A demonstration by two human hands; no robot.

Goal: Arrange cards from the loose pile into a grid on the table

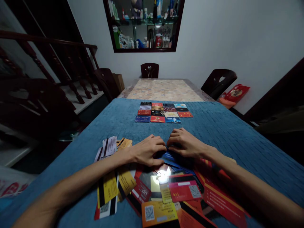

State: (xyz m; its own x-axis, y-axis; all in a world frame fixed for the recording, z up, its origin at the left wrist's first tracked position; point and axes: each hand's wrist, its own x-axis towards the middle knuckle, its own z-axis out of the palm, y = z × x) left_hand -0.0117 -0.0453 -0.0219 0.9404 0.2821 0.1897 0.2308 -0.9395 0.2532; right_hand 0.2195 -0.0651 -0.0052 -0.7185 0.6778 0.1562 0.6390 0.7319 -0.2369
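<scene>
My left hand (148, 152) and my right hand (185, 144) rest side by side on a loose heap of plastic cards (166, 193) spread over the near part of a blue cloth (225, 133). The fingertips of both hands meet on a blue card (171, 157) at the top of the heap; both seem to pinch its far edge. Farther away on the cloth lies a tidy grid of cards (163, 112) in rows, red, blue, black and gold. White and yellow cards (111, 147) lie left of my left wrist.
The table goes on beyond the cloth with a marbled top (165, 90). Dark wooden chairs (219, 80) stand at the far end and both sides. A stair railing (59, 63) runs on the left. A wall cabinet with bottles (144, 25) hangs ahead. A red bag (234, 93) sits at right.
</scene>
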